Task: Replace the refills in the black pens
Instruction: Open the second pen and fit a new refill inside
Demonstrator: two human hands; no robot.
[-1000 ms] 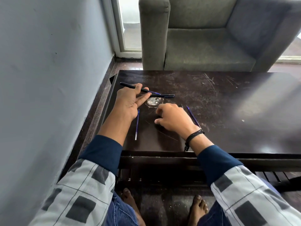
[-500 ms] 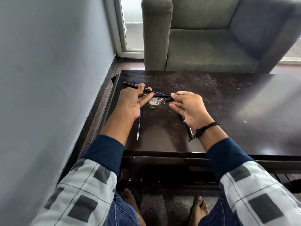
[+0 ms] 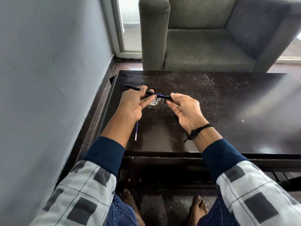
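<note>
**Barrel (image 3: 132, 87) in the left hand (image 3: 134, 103), tip piece (image 3: 167, 96) in the right hand (image 3: 184, 110)**

Both hands are held just above the counter (image 3: 219, 115), near its left end. The left hand's fingers (image 3: 146, 100) are curled round the black barrel. It slopes down to the right, and its back end sticks out past the hand toward the wall (image 3: 48, 70).

A blue refill (image 3: 157, 94) shows between the barrel's open end and the short black tip piece, bridging the gap between the two hands. The right hand pinches the tip piece between thumb and forefinger; its other fingers lie loosely spread, palm turned up. How far the refill reaches into either part cannot be told.

A second refill (image 3: 136, 132) lies flat on the counter near the front edge. It points away from the person, and its far end is hidden under the left wrist.

The counter is dark and scratched, with a pale round mark (image 3: 155, 103) just below the gap between the hands. A black cord bracelet (image 3: 199, 130) circles the right wrist. A grey armchair (image 3: 203, 46) stands beyond the counter's far edge, and two bare feet (image 3: 197, 207) rest on the floor below.
</note>
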